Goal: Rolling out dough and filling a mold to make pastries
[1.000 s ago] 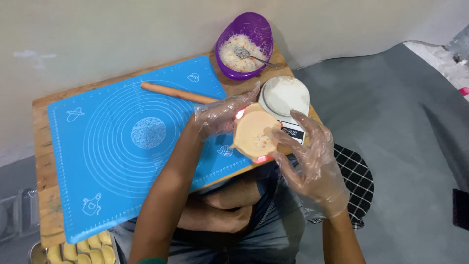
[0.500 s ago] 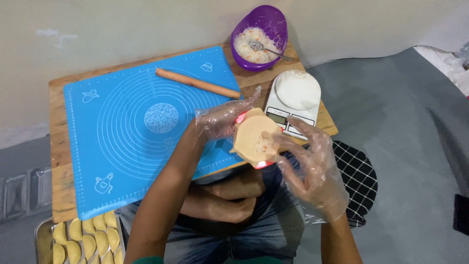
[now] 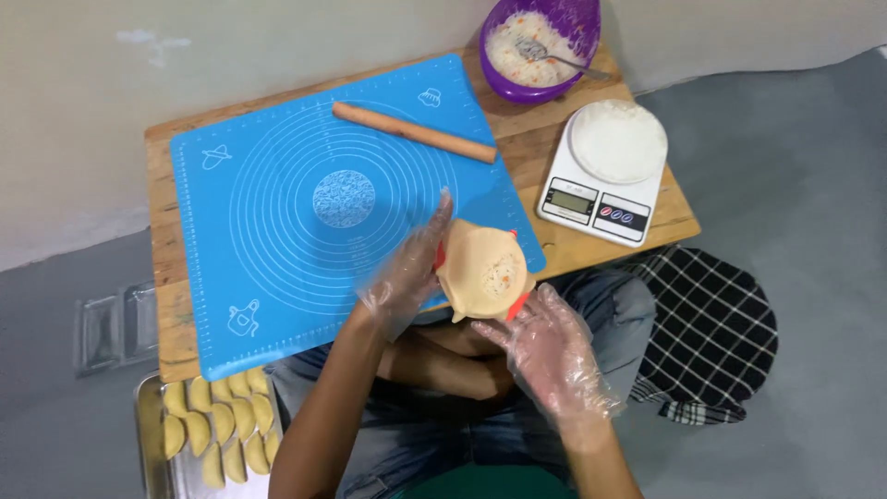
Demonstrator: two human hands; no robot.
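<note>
Both my hands wear clear plastic gloves. My left hand [image 3: 404, 277] cups the left side of a red dumpling press [image 3: 514, 302], held just above the near edge of the low wooden table [image 3: 166, 268]. A round of pale dough [image 3: 480, 270] lies over the press, with a small heap of white filling [image 3: 502, 273] in its middle. My right hand [image 3: 554, 356] is below the press with its fingers spread, the fingertips touching the near rim.
A blue silicone mat [image 3: 305, 185] covers most of the table, with a wooden rolling pin [image 3: 414, 132] at its far side. Behind it are a purple bowl of filling [image 3: 540, 46] with a spoon and a white kitchen scale [image 3: 605, 171] carrying dough rounds. Lower left, a metal tray [image 3: 148, 434] holds several folded dumplings.
My right hand has drawn back from the top of the dough to its near rim. The filling now shows uncovered. The view has shifted down and right.
</note>
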